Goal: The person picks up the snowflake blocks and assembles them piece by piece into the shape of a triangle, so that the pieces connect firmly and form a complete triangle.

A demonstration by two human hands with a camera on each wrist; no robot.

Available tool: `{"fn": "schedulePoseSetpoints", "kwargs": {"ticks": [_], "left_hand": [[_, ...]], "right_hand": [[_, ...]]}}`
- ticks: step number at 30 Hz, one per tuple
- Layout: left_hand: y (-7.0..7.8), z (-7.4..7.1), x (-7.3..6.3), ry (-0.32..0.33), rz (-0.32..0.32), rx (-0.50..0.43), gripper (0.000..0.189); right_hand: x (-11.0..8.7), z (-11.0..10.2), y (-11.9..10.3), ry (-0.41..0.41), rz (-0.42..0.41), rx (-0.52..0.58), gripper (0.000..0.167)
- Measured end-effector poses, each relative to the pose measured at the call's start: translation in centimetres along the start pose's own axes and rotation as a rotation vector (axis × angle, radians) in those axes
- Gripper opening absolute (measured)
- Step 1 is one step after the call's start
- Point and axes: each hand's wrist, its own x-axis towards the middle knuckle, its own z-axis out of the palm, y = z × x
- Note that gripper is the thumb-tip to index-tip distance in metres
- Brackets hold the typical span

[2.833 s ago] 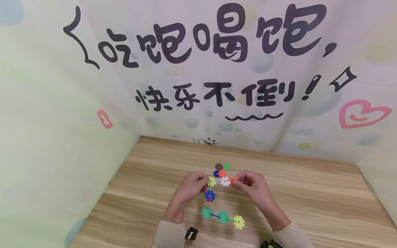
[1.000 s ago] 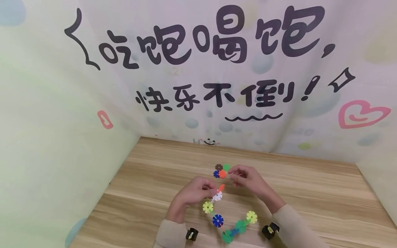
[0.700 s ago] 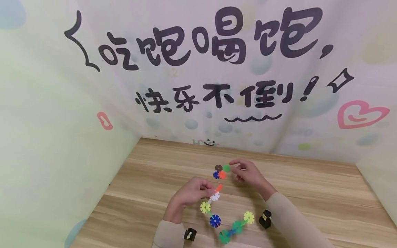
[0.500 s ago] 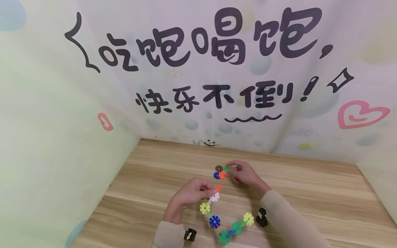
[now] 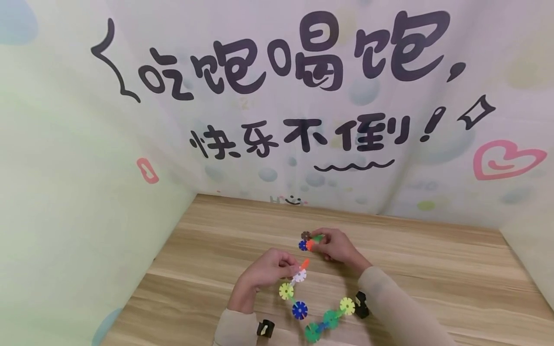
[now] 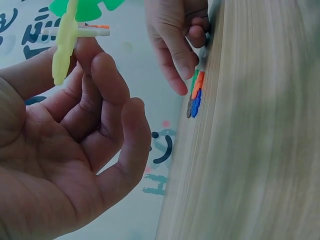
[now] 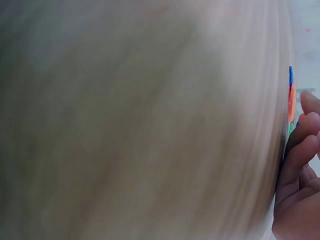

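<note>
A chain of notched plastic snowflake discs hangs from my left hand (image 5: 273, 265), which pinches it near a white disc (image 5: 299, 275). An orange disc (image 5: 305, 263) sticks up edge-on at that end. Below follow a yellow-green disc (image 5: 286, 291), a blue disc (image 5: 299, 310), green discs and another yellow-green one. My right hand (image 5: 336, 245) reaches over a small group of loose discs on the table, thumb and index finger spread at a loose orange disc (image 5: 309, 245) and a green disc (image 5: 318, 238). Beside them lie a brown disc (image 5: 305, 235) and a dark blue disc (image 5: 302, 245).
The wooden table (image 5: 207, 250) runs back to a white printed cloth (image 5: 259, 178) with black characters. Another cloth (image 5: 86, 168) closes the left side. Black wrist straps (image 5: 265, 328) show by both sleeves.
My right hand has let go of the chain's orange disc and moved to the loose discs. My left hand has shifted slightly right and down, and the chain now swings nearer my body.
</note>
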Motion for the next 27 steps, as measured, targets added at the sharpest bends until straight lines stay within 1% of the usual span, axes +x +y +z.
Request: {"fn": "schedulePoseSetpoints", "kwargs": {"ticks": [7,11,15,23,27], "left_hand": [[-0.07,0.01,-0.06,0.000,0.014,-0.010,0.012],[0.05,-0.02,-0.12,0.003,0.008,-0.016,0.013],[0.09,0.01,-0.12,0.002,0.002,-0.021,0.013],[-0.07,-0.03,-0.08,0.009,-0.007,-0.019,0.012],[-0.22,-0.09,-0.01,0.019,-0.014,-0.014,0.012]], "right_hand": [[-0.08,0.19,-0.09,0.007,-0.043,-0.072,0.035],[0.04,0.31,0.13,0.016,-0.072,-0.108,0.036],[0.05,0.43,0.25,0.033,-0.082,-0.138,0.032],[-0.31,0.52,-0.21,0.074,-0.109,-0.174,0.025],[-0.43,0.53,-0.12,0.095,-0.129,-0.156,0.019]]}}
